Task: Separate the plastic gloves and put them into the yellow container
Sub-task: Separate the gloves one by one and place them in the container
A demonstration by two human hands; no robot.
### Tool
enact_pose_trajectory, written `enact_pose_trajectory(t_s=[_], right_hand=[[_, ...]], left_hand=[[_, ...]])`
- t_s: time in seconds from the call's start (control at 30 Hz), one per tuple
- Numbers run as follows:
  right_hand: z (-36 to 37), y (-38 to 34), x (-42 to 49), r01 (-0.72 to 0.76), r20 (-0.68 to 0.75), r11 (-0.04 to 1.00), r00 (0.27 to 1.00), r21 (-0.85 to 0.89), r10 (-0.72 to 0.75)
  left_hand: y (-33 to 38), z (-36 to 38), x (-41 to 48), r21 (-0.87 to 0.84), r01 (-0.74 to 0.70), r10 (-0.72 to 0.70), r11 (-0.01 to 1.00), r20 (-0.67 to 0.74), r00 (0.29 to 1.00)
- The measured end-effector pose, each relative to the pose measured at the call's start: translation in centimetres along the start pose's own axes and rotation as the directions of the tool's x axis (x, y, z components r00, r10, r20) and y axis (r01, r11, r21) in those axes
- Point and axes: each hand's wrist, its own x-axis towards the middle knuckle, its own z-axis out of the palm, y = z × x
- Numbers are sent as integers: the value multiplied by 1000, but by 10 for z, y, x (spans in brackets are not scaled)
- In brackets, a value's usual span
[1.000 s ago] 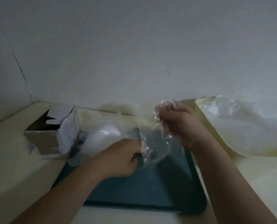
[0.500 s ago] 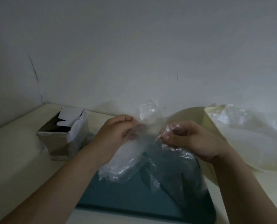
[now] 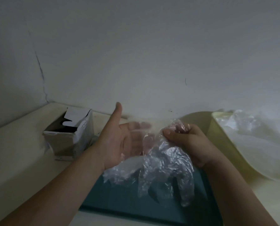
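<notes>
Two hands are counted: left hand (image 3: 119, 144), right hand (image 3: 189, 144). One clump of plastic gloves (image 3: 165, 168) is noted between them; the number of gloves in it cannot be told. One yellow container (image 3: 217, 128) is recorded, with one heap of gloves (image 3: 253, 141) in it, likewise uncountable. One cardboard box (image 3: 67, 137), one teal tray (image 3: 127, 201) and one tabletop (image 3: 13, 152) are recorded. One long crack (image 3: 41, 74) is seen on the wall (image 3: 152, 46).

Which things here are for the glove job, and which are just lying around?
For the job: plastic gloves, gripped by the right hand; left hand, open beside them; yellow container, holding separated gloves.

Just lying about: open cardboard box on the left; teal tray under the hands; table.
</notes>
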Motion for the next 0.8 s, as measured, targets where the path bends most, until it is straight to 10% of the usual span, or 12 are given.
enact_pose_trajectory(t_s=[0.47, 0.8], right_hand=[[-14, 12, 13, -18, -491, 929, 852, -370, -180], [-13, -87, -31, 125, -279, 922, 931, -366, -237]], left_hand=[[14, 0, -15, 20, -278, 278, 960, -110, 954], [26, 48, -20, 244, -314, 357, 917, -156, 921]])
